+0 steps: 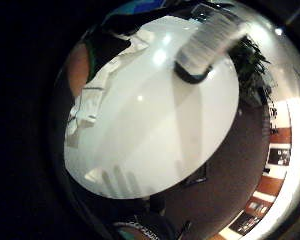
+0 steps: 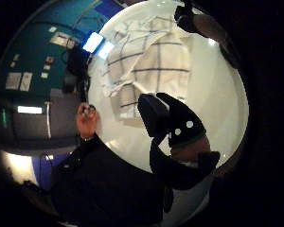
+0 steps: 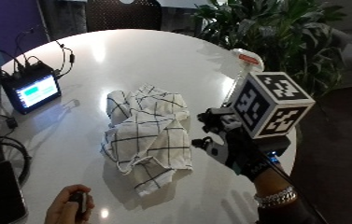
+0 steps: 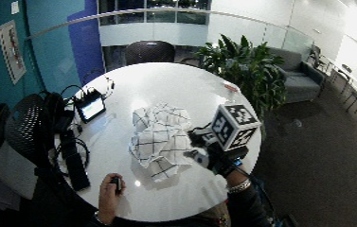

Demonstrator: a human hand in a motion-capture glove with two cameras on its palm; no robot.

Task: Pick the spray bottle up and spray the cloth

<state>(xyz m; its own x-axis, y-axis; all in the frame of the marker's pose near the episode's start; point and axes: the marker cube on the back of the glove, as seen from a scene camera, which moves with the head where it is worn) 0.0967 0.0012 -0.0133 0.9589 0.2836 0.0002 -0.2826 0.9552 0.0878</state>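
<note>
From the outside view, my gloved hand (image 3: 235, 140) hangs above the white surface (image 3: 132, 60) just beside the checked cloth (image 3: 147, 133), fingers loosely curled with nothing in them. The spray bottle (image 3: 245, 60) stands farther along the surface near the rim, by the plant (image 3: 269, 32), mostly hidden behind my hand. So the step in hand looks like the reach for the bottle. My bare hand (image 3: 70, 205) holds a small dark object at the near edge, away from the cloth.

The wide outside view shows the same layout: cloth (image 4: 159, 135) crumpled mid-surface, my hand (image 4: 206, 151) at its side, and a pale spot with a red mark (image 4: 231, 87) near the far rim that I take to be the bottle. I should carry the hand past the cloth without dragging it.

In the little-finger palm view the bottle (image 1: 210, 42) appears as a ribbed, pale body with a dark ring at its base, standing upright on the surface. I'd come at its body from the side and wrap around the neck so a finger can reach the trigger.

The thumb-side palm view shows the cloth (image 2: 149, 61) spread below my relaxed fingers (image 2: 180, 123); afterwards I'd aim the nozzle there.
</note>
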